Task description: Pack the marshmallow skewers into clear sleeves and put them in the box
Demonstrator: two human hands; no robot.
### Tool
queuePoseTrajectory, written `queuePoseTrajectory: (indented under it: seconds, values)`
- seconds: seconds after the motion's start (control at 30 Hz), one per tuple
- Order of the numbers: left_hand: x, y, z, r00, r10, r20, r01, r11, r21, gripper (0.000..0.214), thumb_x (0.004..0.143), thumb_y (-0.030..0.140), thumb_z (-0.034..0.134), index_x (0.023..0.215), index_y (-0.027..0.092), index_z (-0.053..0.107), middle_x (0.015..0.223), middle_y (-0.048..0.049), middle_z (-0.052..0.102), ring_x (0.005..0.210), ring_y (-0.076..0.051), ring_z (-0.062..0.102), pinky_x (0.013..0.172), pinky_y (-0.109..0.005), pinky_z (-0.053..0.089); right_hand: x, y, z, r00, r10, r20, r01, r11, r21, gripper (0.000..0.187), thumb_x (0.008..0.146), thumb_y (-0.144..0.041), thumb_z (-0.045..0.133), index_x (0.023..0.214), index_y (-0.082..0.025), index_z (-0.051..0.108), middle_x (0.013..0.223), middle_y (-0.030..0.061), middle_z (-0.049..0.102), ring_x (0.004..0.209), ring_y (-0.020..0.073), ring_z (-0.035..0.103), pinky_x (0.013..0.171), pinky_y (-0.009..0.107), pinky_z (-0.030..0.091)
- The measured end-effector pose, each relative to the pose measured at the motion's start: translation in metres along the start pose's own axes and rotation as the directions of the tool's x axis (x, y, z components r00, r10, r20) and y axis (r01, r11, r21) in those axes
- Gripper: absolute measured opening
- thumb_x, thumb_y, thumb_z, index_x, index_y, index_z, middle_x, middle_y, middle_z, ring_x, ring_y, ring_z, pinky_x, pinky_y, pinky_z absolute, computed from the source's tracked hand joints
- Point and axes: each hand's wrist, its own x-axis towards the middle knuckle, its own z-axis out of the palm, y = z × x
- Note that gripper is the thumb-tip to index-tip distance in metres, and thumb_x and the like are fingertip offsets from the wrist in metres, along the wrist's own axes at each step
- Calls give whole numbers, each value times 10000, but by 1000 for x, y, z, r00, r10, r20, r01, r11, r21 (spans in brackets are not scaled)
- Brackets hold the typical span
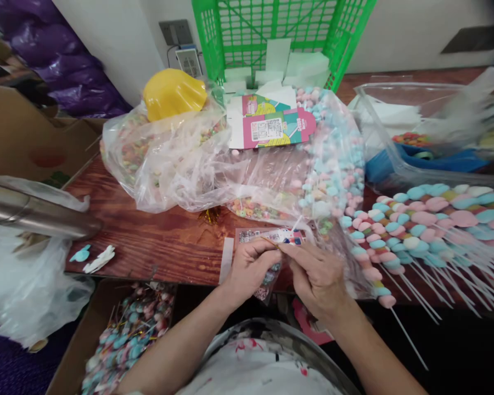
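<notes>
My left hand (250, 265) and my right hand (318, 274) meet at the near edge of the wooden table (156, 241). Both are pinched on a small clear packet (276, 239) with a printed label, and a thin golden twist tie (269, 242) runs between the fingertips. The packet hangs partly below my left hand, with small sweets showing inside it. Just right of my right hand lies a spread of pastel marshmallow skewers (420, 225) on white sticks.
A large clear bag of pink and blue marshmallows (333, 164) and one of coloured rings (148, 148) fill the table's middle. Pink printed cards (271, 129), a yellow lump (173, 93) and a green crate (271, 33) sit behind. A steel tube (33, 214) lies left. A box of wrapped skewers (127, 334) stands below.
</notes>
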Motion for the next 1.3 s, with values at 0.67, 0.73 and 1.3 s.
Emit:
queuePoseTrajectory:
  seconds: [0.67,0.73,1.3]
  values:
    - [-4,0,10,999,28,27,-29,998,53,141,721,271,698,628,165,707,642,0,559,570,-89,457,538,-218,356,-25,3,-6,798,565,209,-580,624,524,154,815,-326,627,770,-179,626,657,1,617,572,122,549,520,233,460]
    - [-4,7,10,992,86,90,-95,991,98,144,729,257,689,623,162,710,634,-6,570,591,-100,480,565,-227,372,-24,6,-6,721,584,373,-664,429,612,213,777,-360,660,723,-163,600,587,-22,560,496,94,475,460,212,393]
    - [-10,17,7,331,-675,660,696,647,311,104,477,148,726,581,155,715,503,0,646,394,-111,536,377,-204,435,-15,-10,-70,646,-655,391,639,745,192,281,895,-116,370,884,-151,648,736,73,631,657,179,531,601,354,446]
